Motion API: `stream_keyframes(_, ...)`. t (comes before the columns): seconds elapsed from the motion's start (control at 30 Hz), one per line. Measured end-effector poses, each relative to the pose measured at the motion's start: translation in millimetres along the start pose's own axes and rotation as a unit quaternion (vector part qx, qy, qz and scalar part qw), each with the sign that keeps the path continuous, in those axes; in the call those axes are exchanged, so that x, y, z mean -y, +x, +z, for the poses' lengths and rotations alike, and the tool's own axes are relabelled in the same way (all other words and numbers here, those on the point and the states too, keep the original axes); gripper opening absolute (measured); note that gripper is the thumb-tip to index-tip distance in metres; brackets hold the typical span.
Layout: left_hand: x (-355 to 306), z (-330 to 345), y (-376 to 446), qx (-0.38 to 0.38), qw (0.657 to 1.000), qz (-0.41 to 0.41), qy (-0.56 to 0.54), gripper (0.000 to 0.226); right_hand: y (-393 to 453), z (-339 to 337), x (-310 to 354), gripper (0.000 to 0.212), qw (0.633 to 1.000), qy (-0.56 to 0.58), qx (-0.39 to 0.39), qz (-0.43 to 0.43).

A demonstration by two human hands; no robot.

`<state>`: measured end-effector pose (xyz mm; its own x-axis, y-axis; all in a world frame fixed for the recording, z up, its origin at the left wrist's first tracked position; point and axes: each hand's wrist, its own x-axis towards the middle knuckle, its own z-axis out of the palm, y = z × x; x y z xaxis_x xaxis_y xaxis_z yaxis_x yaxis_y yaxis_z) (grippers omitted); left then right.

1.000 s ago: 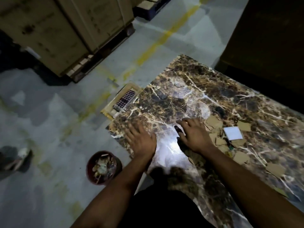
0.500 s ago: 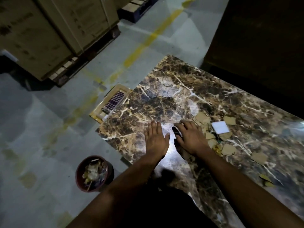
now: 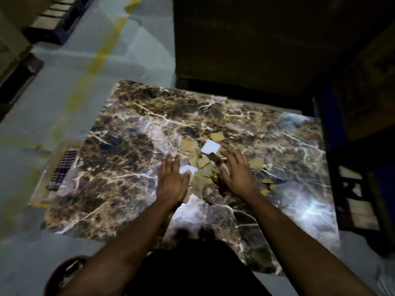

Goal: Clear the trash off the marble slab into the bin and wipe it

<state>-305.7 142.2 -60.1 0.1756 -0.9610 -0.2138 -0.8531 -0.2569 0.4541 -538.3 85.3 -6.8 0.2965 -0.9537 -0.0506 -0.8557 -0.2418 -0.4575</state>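
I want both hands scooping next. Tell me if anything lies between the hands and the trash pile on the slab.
Nothing visible does. The left hand and right hand flank the cardboard scraps on the marble slab, fingers straight. Only scraps and two white squares lie between them.

No words, numbers or signs are showing clearly enough to read. The white squares [image 3: 210, 146] on the slab [image 3: 119, 167] are looking blank. The dark boxes [image 3: 267, 39] behind it are too dim and blurry for any label to be made out.
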Motion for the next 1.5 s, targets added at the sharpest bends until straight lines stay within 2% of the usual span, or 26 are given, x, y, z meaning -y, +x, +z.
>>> stream_keyframes(0.07,8.1,-4.2,-1.9,-0.028,0.999,-0.029,0.009,0.072,-16.7,-9.4,-28.6,0.045,0.993,-0.042,-0.041,0.100)
stream_keyframes(0.13,16.8,-8.1,-7.1,-0.033,0.998,-0.060,0.009,0.073,-39.0,-11.0,-59.2,0.052,0.971,-0.091,-0.051,0.214)
stream_keyframes(0.2,21.6,-8.0,-12.1,-0.009,0.998,-0.054,0.036,0.079,-58.1,-4.8,-80.1,0.067,0.953,-0.092,-0.001,0.288)
stream_keyframes(0.27,21.7,-4.1,-14.4,0.015,0.997,-0.041,0.071,0.083,-66.2,8.7,-84.6,0.077,0.947,-0.062,0.078,0.304)
stream_keyframes(0.37,7.7,0.9,-12.6,0.030,0.996,-0.048,0.072,0.084,-60.8,19.7,-59.2,0.084,0.957,-0.037,0.101,0.269)
stream_keyframes(0.53,-18.6,3.8,-7.1,0.094,0.991,-0.001,0.094,0.087,-30.1,27.6,-14.4,0.076,0.976,-0.019,0.178,0.126)
stream_keyframes(0.57,-19.0,1.8,-3.8,0.096,0.991,0.014,0.091,0.087,-24.9,26.1,-11.2,0.072,0.981,-0.010,0.154,0.118)
stream_keyframes(0.67,-13.6,-12.9,14.8,0.089,0.990,0.065,0.094,0.088,-10.0,13.4,-17.5,0.053,0.992,0.018,0.016,0.121)
stream_keyframes(0.7,-11.6,-19.0,25.4,0.086,0.989,0.072,0.099,0.088,-4.4,8.7,-25.4,0.053,0.990,0.016,0.002,0.137)
stream_keyframes(0.8,-12.0,-33.8,56.7,0.101,0.986,0.065,0.116,0.085,15.4,-1.5,-51.0,0.071,0.983,-0.018,0.080,0.165)
stream_keyframes(0.87,-16.3,-34.0,70.4,0.133,0.983,0.053,0.117,0.083,29.9,-0.9,-57.8,0.080,0.978,-0.038,0.140,0.151)
stream_keyframes(1.0,-29.1,-23.5,69.7,0.154,0.981,0.044,0.113,0.078,49.0,9.8,-37.9,0.071,0.974,-0.045,0.197,0.103)
stream_keyframes(1.07,-36.7,-23.8,65.7,0.131,0.980,0.087,0.119,0.075,52.4,11.6,-28.4,0.062,0.983,-0.031,0.161,0.080)
stream_keyframes(1.17,-48.3,-34.0,72.3,0.116,0.970,0.166,0.137,0.072,67.0,3.6,-22.6,0.039,0.995,-0.020,0.053,0.076)
stream_keyframes(1.2,-51.0,-37.5,77.6,0.116,0.969,0.168,0.138,0.073,75.4,1.2,-22.1,0.036,0.996,-0.030,0.024,0.075)
stream_keyframes(1.27,-51.6,-41.0,91.5,0.129,0.969,0.163,0.132,0.077,95.6,-0.5,-19.1,0.046,0.998,-0.042,0.009,0.055)
stream_keyframes(1.4,-46.3,-39.2,112.2,0.209,0.954,0.181,0.118,0.079,121.9,11.3,-10.3,0.062,0.984,-0.044,0.171,0.011)
stream_keyframes(1.5,-44.5,-40.3,107.0,0.221,0.949,0.203,0.101,0.076,111.2,18.0,-5.7,0.070,0.975,-0.048,0.217,-0.010)
